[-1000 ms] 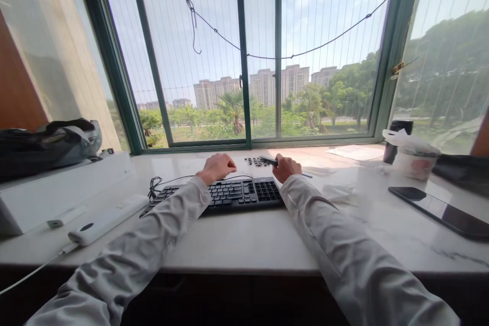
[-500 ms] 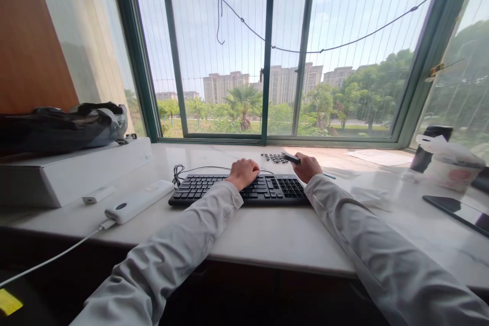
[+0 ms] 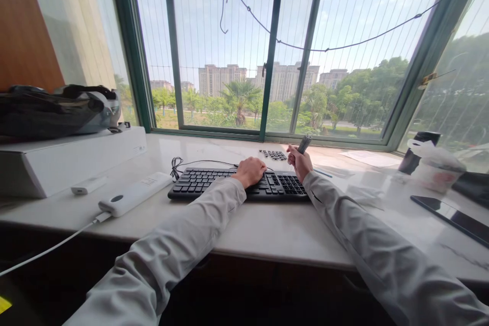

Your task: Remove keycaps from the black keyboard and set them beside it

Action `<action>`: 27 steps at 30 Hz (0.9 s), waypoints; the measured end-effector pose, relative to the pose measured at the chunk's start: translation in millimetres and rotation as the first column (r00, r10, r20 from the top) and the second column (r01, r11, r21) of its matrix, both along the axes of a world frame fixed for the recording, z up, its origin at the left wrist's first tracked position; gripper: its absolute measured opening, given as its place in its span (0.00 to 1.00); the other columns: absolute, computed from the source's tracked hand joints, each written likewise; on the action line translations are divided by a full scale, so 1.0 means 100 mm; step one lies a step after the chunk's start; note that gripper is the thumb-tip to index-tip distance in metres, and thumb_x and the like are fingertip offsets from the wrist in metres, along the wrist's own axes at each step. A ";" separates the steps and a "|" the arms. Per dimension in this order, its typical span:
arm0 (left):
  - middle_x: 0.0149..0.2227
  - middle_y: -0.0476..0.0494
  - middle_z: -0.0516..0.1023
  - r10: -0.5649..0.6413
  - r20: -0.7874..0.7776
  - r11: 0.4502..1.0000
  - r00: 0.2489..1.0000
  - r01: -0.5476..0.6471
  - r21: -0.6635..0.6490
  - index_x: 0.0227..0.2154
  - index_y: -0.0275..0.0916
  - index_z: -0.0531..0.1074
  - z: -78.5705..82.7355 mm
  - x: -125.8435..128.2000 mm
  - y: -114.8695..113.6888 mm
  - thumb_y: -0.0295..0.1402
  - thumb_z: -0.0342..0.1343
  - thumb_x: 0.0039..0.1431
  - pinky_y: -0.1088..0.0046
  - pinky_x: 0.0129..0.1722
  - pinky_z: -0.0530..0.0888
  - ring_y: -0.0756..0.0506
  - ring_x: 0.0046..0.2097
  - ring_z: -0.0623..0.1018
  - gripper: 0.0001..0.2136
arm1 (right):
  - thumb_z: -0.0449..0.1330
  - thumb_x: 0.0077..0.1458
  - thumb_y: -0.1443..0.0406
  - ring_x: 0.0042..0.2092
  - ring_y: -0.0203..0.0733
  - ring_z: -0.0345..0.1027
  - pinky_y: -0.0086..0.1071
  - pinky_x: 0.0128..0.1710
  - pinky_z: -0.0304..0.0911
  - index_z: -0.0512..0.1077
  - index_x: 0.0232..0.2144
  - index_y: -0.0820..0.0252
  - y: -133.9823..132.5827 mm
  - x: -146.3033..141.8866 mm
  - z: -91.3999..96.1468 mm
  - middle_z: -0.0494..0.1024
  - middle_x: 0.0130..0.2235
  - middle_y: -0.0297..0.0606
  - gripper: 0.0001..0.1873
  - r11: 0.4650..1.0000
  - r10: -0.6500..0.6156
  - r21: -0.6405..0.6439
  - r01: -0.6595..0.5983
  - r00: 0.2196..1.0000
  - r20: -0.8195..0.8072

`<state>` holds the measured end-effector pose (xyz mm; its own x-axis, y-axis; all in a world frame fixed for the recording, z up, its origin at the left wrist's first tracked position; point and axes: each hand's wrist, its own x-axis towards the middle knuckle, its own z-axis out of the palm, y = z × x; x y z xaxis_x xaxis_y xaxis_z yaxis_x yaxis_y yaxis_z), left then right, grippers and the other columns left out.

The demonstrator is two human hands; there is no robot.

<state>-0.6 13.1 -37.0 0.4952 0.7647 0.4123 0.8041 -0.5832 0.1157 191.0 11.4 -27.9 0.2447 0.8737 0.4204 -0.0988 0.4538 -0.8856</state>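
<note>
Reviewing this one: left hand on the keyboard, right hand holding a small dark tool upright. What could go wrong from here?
1. The loose keys lie just behind the keyboard, close under the right hand and its dark tool; a careless move could scatter them.
2. Only the left hand steadies the keyboard, which might slide on the smooth counter.
3. The right sleeve could brush the phone.

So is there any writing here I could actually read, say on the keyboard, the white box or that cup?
Nothing here reads clearly.
keyboard: key legends, too small to read.
white strip: a small label, blurred.
white box: tiny print near its right end, unreadable.
cup: a reddish mark, blurred.
paper sheet: no text can be made out.
</note>
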 end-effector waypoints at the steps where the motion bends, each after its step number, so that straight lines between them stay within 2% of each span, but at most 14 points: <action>1: 0.43 0.42 0.78 -0.006 0.003 1.000 1.000 0.006 0.004 0.39 0.46 0.78 0.00 0.00 -0.01 0.41 0.46 0.62 0.68 0.43 0.70 0.42 0.45 0.75 0.15 | 0.65 0.45 0.52 0.19 0.30 0.48 0.28 0.18 0.50 0.67 0.25 0.58 0.00 -0.04 0.03 0.54 0.16 0.25 0.17 0.999 0.051 0.000 -0.051 0.997 -0.063; 3: 0.43 0.43 0.79 -0.014 0.031 1.000 0.999 0.014 0.002 0.39 0.46 0.78 0.01 0.01 -0.01 0.41 0.46 0.61 0.68 0.44 0.70 0.42 0.45 0.75 0.15 | 0.65 0.46 0.56 0.18 0.29 0.46 0.27 0.17 0.48 0.65 0.23 0.59 0.02 -0.13 0.08 0.52 0.16 0.24 0.15 0.988 0.133 -0.053 -0.142 0.980 -0.146; 5: 0.43 0.43 0.79 -0.019 0.086 0.999 0.996 0.022 -0.027 0.40 0.46 0.77 0.01 0.02 -0.01 0.43 0.46 0.61 0.69 0.45 0.70 0.42 0.46 0.75 0.16 | 0.65 0.47 0.60 0.18 0.28 0.46 0.26 0.16 0.47 0.64 0.22 0.59 0.05 -0.24 0.10 0.54 0.16 0.25 0.14 0.949 0.211 -0.197 -0.246 0.961 -0.180; 6: 0.43 0.44 0.79 -0.020 0.117 0.998 0.993 0.026 -0.050 0.42 0.47 0.77 0.02 0.02 -0.01 0.44 0.46 0.61 0.69 0.45 0.70 0.42 0.46 0.76 0.17 | 0.64 0.48 0.61 0.18 0.28 0.46 0.26 0.15 0.46 0.63 0.21 0.59 0.07 -0.30 0.10 0.54 0.16 0.25 0.14 0.930 0.241 -0.228 -0.287 0.948 -0.210; 10: 0.42 0.43 0.80 -0.021 0.167 0.990 0.986 0.044 -0.136 0.42 0.45 0.77 0.05 0.02 0.00 0.47 0.46 0.61 0.70 0.45 0.70 0.42 0.46 0.76 0.18 | 0.61 0.49 0.66 0.19 0.28 0.49 0.25 0.16 0.48 0.63 0.22 0.61 0.13 -0.43 0.03 0.57 0.18 0.27 0.10 0.905 0.313 -0.188 -0.382 0.896 -0.315; 15: 0.41 0.46 0.80 -0.056 0.171 0.982 0.984 0.086 -0.171 0.39 0.44 0.77 0.08 0.01 -0.03 0.44 0.52 0.57 0.72 0.44 0.71 0.44 0.44 0.77 0.14 | 0.61 0.49 0.65 0.20 0.28 0.51 0.25 0.16 0.45 0.64 0.22 0.62 0.13 -0.41 -0.03 0.57 0.19 0.27 0.10 0.892 0.346 -0.168 -0.420 0.873 -0.345; 20: 0.38 0.45 0.80 -0.029 0.175 0.988 0.984 0.054 -0.143 0.37 0.43 0.76 0.06 0.02 -0.01 0.39 0.51 0.58 0.70 0.45 0.71 0.44 0.42 0.77 0.11 | 0.62 0.48 0.65 0.19 0.28 0.48 0.25 0.16 0.44 0.63 0.22 0.61 0.12 -0.39 -0.05 0.55 0.18 0.27 0.11 0.888 0.358 -0.160 -0.430 0.868 -0.345; 27: 0.42 0.42 0.79 0.036 0.130 0.984 0.991 -0.012 -0.179 0.40 0.41 0.75 0.07 0.01 0.00 0.37 0.52 0.58 0.70 0.44 0.70 0.43 0.45 0.76 0.11 | 0.63 0.46 0.64 0.19 0.28 0.49 0.25 0.14 0.43 0.63 0.22 0.60 0.13 -0.44 -0.11 0.57 0.18 0.27 0.12 0.897 0.320 -0.196 -0.397 0.887 -0.331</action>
